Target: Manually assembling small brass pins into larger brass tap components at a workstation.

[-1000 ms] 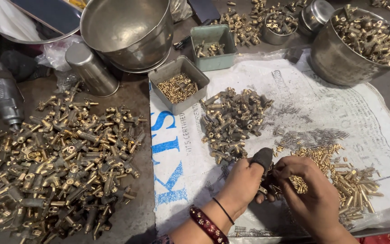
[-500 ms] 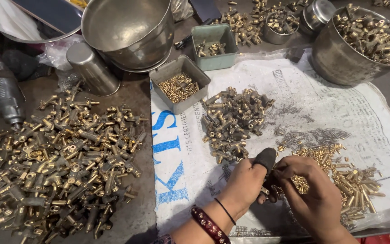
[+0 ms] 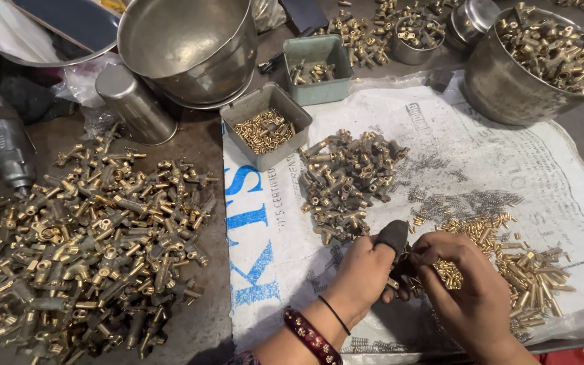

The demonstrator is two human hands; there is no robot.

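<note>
Cluttered desk (image 3: 204, 324) carrying a printed white sack (image 3: 508, 169), left hand (image 3: 363, 274) gripping a dark-tipped tool (image 3: 395, 236), right hand (image 3: 471, 290) fingers pinching a small brass part (image 3: 449, 272), loose brass fittings (image 3: 349, 182) lying nearby.

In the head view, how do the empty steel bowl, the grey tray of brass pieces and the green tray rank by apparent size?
1. Empty steel bowl, clearly largest.
2. Grey tray and green tray look about alike; the grey one lies nearer the camera, so I will not rank them.
</note>
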